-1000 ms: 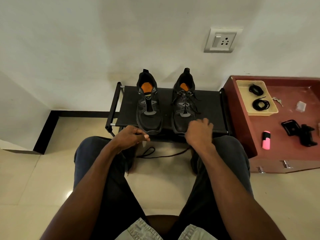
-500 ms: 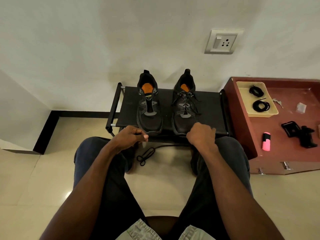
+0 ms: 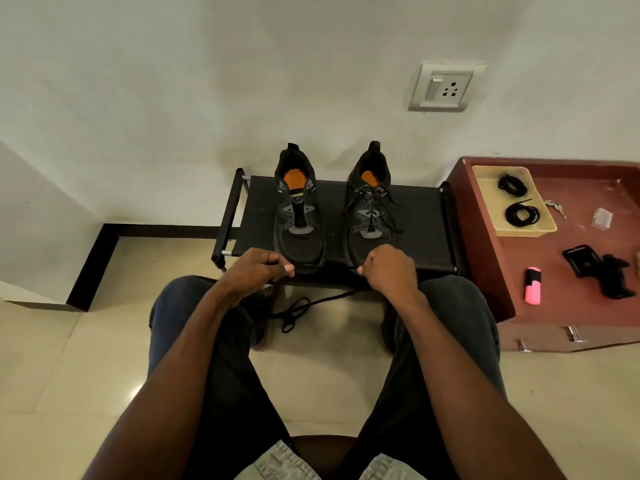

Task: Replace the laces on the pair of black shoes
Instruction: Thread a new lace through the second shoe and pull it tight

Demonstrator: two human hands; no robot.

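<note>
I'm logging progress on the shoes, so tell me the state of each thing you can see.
Left shoe: unlaced.
Right shoe: laced, untied.
Loose lace: held in both hands, sagging.
Left hand: pinching lace.
Right hand: gripping lace.
Tray: holds two coiled laces.

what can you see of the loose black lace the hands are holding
The loose black lace is a thin dark cord, slack. Both the left hand and the right hand pinch it just in front of the shoe rack. Its middle droops between the knees in a tangled loop above the tiled floor. It passes through no shoe.
</note>
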